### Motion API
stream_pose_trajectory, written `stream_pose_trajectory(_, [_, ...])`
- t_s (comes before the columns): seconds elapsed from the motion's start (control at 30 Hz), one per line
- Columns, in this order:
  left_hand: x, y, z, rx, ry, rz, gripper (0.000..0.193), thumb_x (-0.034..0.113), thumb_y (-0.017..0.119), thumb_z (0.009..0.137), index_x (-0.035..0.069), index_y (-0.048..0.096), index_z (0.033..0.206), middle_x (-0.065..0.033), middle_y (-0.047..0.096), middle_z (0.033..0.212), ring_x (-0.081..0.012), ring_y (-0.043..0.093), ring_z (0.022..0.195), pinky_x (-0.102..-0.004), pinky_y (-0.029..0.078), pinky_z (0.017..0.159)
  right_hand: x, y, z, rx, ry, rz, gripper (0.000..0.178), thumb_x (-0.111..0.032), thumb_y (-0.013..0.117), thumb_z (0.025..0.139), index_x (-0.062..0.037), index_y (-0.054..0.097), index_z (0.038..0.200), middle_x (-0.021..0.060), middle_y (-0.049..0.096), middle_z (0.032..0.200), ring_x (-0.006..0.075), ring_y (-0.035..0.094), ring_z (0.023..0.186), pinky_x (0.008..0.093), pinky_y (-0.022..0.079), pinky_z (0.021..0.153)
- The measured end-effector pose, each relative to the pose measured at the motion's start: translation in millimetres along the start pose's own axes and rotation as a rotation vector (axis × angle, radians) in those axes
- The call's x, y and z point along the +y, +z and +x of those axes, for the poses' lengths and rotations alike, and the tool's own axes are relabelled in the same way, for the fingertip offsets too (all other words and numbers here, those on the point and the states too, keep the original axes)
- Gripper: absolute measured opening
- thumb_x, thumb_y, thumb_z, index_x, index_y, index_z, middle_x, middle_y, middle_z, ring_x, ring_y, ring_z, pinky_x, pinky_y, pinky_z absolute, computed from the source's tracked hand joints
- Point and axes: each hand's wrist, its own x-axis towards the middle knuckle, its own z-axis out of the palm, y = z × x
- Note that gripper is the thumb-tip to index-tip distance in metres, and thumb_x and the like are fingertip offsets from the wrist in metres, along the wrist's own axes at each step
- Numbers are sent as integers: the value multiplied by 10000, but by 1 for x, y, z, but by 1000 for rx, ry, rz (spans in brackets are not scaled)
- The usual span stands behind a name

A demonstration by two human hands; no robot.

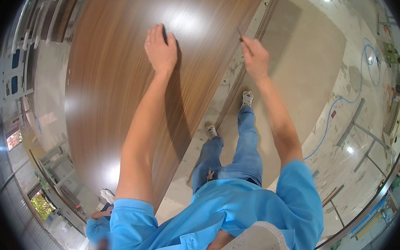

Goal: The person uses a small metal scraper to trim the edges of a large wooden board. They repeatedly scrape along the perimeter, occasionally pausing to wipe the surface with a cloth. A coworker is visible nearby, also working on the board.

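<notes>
Flat-palmed, our left hand (160,47) presses open on the wood-grain panel (116,98), which stands tilted on the floor (316,72). Right hand (254,55) pinches the panel's right edge, fingers closed. Judgement: keep the palm spread and feet clear of the lower edge; a co-worker (98,225) crouches near the lower-left corner.

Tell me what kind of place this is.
Probably a woodworking or fit-out workshop. A large glossy wood-grain panel stands on a dusty, paint-spattered floor, a blue hose trails across it, and metal frames lie about.
</notes>
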Motion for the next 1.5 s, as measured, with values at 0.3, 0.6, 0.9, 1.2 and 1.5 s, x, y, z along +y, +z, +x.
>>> stream_pose_trajectory(0.3, [-120,-140,-214,-232,-9,78,558,321,550,1082,107,496,1594,-143,459,1671,-377,351,1580,-532,253,1297,-105,27,-192,-211,-249,9,346,-3,685,908,-102,751,1233,102,622,809,276,661,721,411,543,624])
stream_pose_trajectory(0.6, [-167,-180,-295,-210,-121,270,571,323,475,1100,151,449,1644,-91,417,1707,-323,334,1596,-521,239,1305,-18,-1,-4,65,-75,-158,230,-184,644,1064,-32,786,1162,164,733,903,343,709,805,448,576,723])
stream_pose_trajectory(0.9, [-160,-183,-292,-207,-136,267,563,317,478,1096,155,464,1635,-97,431,1695,-331,341,1589,-508,254,1294,-94,27,-173,-136,-370,-88,327,-27,692,935,-51,765,1253,77,623,788,237,641,679,364,522,562])
stream_pose_trajectory(1.2, [-162,-181,-288,-206,-122,264,565,333,484,1101,160,456,1637,-86,421,1701,-318,332,1594,-509,242,1301,-84,14,-152,-211,-253,-302,231,-69,654,990,-94,788,1177,85,736,840,255,718,761,378,588,636])
stream_pose_trajectory(1.5, [-163,-178,-288,-134,-93,196,550,342,526,1088,160,500,1607,-96,462,1671,-323,359,1579,-517,249,1295,-85,40,-165,33,111,88,261,-91,709,998,-112,782,1247,104,739,929,225,721,781,340,580,703])
